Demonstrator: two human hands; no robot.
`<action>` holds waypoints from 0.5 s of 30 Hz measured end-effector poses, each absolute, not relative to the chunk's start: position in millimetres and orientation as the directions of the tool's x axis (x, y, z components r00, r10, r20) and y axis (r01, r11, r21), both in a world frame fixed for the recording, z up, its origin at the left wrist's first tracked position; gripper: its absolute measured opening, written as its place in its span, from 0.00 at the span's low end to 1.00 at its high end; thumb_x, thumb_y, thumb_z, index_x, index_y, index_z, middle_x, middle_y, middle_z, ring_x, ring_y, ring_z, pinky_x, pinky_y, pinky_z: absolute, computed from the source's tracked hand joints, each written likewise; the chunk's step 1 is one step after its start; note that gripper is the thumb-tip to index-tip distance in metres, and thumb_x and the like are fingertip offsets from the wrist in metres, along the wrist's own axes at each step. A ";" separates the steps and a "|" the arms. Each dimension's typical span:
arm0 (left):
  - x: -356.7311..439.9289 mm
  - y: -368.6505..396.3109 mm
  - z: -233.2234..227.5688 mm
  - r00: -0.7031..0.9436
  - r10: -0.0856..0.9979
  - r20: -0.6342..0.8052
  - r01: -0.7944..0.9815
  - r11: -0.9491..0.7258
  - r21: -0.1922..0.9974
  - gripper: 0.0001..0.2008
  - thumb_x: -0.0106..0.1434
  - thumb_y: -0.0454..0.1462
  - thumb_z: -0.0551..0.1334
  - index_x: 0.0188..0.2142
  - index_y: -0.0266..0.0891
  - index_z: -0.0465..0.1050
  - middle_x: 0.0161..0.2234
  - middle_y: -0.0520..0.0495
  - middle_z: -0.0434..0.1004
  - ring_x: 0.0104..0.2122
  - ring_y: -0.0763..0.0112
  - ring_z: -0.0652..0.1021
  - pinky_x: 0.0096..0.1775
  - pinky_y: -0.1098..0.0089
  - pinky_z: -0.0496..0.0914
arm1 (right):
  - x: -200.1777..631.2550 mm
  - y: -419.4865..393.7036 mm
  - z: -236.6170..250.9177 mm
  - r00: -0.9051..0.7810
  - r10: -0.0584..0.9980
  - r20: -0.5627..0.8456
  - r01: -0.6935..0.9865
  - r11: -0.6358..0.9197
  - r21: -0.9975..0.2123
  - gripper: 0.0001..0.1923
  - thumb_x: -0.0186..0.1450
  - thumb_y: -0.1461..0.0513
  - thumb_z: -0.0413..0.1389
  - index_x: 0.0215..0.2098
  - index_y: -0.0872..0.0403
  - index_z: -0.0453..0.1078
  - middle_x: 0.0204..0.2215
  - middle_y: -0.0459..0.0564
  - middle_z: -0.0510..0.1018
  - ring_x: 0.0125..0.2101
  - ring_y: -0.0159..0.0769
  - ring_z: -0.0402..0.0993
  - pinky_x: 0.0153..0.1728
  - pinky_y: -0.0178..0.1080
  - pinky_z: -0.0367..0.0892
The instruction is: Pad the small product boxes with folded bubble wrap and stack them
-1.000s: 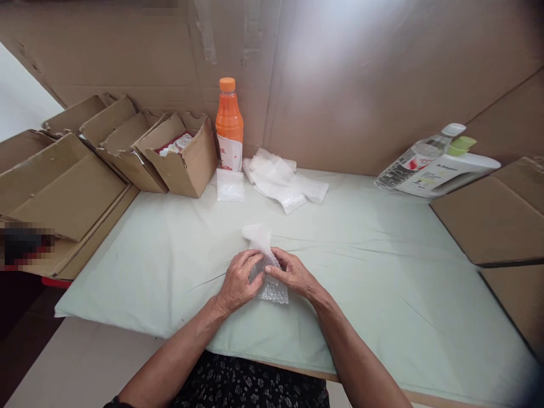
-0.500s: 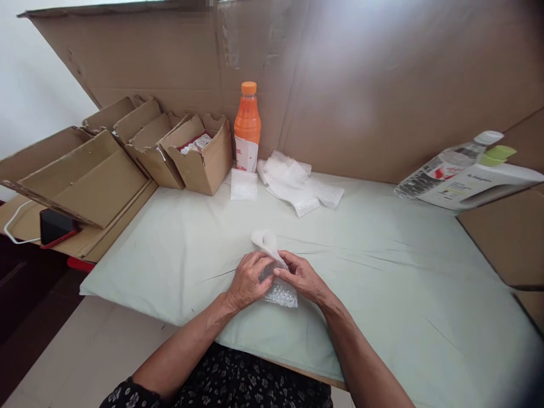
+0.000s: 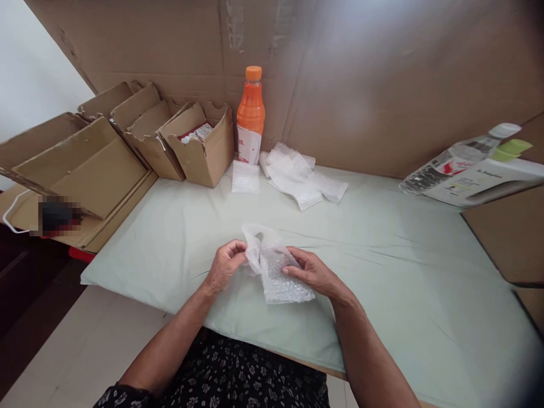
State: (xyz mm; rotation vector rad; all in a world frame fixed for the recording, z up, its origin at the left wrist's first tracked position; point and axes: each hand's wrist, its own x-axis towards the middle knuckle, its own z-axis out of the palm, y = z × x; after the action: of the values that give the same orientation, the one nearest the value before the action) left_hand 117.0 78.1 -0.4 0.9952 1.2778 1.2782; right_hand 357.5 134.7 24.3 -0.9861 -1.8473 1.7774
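A piece of clear bubble wrap, curled over at its far end, is held between my two hands above the cloth-covered table. My left hand pinches its left edge between thumb and fingers. On the other side, my right hand grips the right part, thumb on top and fingers behind. Whether anything lies inside the fold I cannot tell. Farther back rest a loose pile of bubble wrap pieces and a small square of bubble wrap.
An orange drink bottle stands beside an open cardboard box with small packets in it. More cardboard boxes line the left. At the right, a clear plastic bottle leans by a white jug. Tall cardboard walls the back.
My left hand has moved left, drawing the bubble wrap's left edge with it. The wrap now lies more spread between my hands. The view has tipped slightly downward.
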 end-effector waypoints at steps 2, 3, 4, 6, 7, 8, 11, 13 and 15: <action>99.5 77.2 -0.2 -0.167 0.970 -0.174 -0.203 0.139 0.969 0.13 0.54 0.44 0.66 0.32 0.37 0.75 0.27 0.49 0.79 0.28 0.70 0.77 0.33 0.70 0.71 | 365.3 137.7 27.2 -0.635 0.740 -0.221 0.213 -0.107 -0.971 0.26 0.63 0.48 0.62 0.55 0.53 0.74 0.42 0.51 0.80 0.39 0.41 0.75 0.38 0.39 0.70; 90.8 76.7 0.1 -0.189 0.961 -0.204 -0.244 0.155 0.957 0.14 0.53 0.45 0.66 0.32 0.37 0.75 0.27 0.49 0.78 0.28 0.69 0.78 0.32 0.70 0.70 | 368.7 139.2 28.2 -0.619 0.750 -0.233 0.211 -0.128 -0.969 0.27 0.63 0.48 0.62 0.55 0.53 0.74 0.41 0.51 0.80 0.38 0.41 0.75 0.37 0.39 0.70; 82.7 76.2 0.8 -0.212 0.950 -0.229 -0.279 0.166 0.946 0.15 0.52 0.46 0.67 0.33 0.37 0.74 0.27 0.48 0.78 0.28 0.69 0.78 0.32 0.69 0.70 | 371.5 140.5 28.8 -0.607 0.756 -0.244 0.209 -0.143 -0.967 0.27 0.63 0.48 0.62 0.55 0.53 0.74 0.40 0.51 0.80 0.37 0.41 0.75 0.36 0.39 0.70; 69.5 74.8 3.9 -0.259 0.928 -0.268 -0.337 0.173 0.925 0.18 0.53 0.47 0.67 0.37 0.37 0.74 0.30 0.47 0.79 0.31 0.67 0.79 0.34 0.68 0.71 | 374.9 142.6 29.6 -0.599 0.759 -0.254 0.215 -0.153 -0.965 0.27 0.63 0.48 0.62 0.55 0.53 0.74 0.40 0.51 0.80 0.38 0.42 0.75 0.36 0.40 0.70; 65.1 73.8 6.3 -0.272 0.916 -0.297 -0.383 0.180 0.906 0.20 0.54 0.49 0.66 0.40 0.37 0.74 0.32 0.46 0.80 0.33 0.65 0.80 0.37 0.67 0.73 | 375.6 143.5 29.8 -0.601 0.759 -0.250 0.225 -0.139 -0.964 0.26 0.63 0.48 0.62 0.54 0.53 0.74 0.41 0.51 0.80 0.39 0.42 0.75 0.38 0.40 0.70; 62.1 72.8 8.9 -0.272 0.904 -0.328 -0.439 0.187 0.879 0.23 0.57 0.52 0.65 0.44 0.37 0.73 0.35 0.43 0.81 0.36 0.63 0.81 0.39 0.65 0.74 | 375.9 144.3 29.9 -0.603 0.759 -0.244 0.247 -0.114 -0.962 0.26 0.64 0.48 0.61 0.54 0.53 0.74 0.41 0.52 0.80 0.40 0.43 0.75 0.39 0.41 0.71; 59.7 68.6 15.2 -0.245 0.891 -0.383 -0.579 0.182 0.795 0.32 0.61 0.57 0.61 0.55 0.36 0.66 0.43 0.37 0.81 0.44 0.57 0.81 0.47 0.58 0.74 | 375.8 146.5 29.7 -0.602 0.763 -0.235 0.356 -0.008 -0.934 0.23 0.64 0.47 0.60 0.49 0.54 0.75 0.41 0.51 0.80 0.41 0.44 0.74 0.42 0.42 0.71; 60.5 65.0 15.7 -0.264 0.908 -0.326 -0.546 0.137 0.826 0.35 0.61 0.57 0.62 0.58 0.37 0.63 0.47 0.36 0.79 0.47 0.56 0.80 0.50 0.56 0.73 | 375.7 147.5 29.3 -0.596 0.765 -0.243 0.415 0.035 -0.909 0.23 0.65 0.47 0.59 0.48 0.54 0.76 0.40 0.50 0.80 0.41 0.44 0.75 0.43 0.42 0.70; 62.0 60.2 13.7 -0.282 0.936 -0.210 -0.406 0.082 0.910 0.37 0.60 0.55 0.65 0.60 0.38 0.62 0.51 0.36 0.77 0.50 0.54 0.78 0.53 0.54 0.71 | 375.7 147.8 29.1 -0.588 0.770 -0.249 0.440 0.046 -0.897 0.22 0.65 0.47 0.57 0.47 0.54 0.76 0.41 0.50 0.81 0.41 0.45 0.75 0.44 0.43 0.70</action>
State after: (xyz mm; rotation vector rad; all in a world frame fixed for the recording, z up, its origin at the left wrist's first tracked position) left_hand 62.0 60.2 13.7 0.6283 1.1943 1.4846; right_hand 375.7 147.8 29.1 -1.2274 -2.0289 1.5563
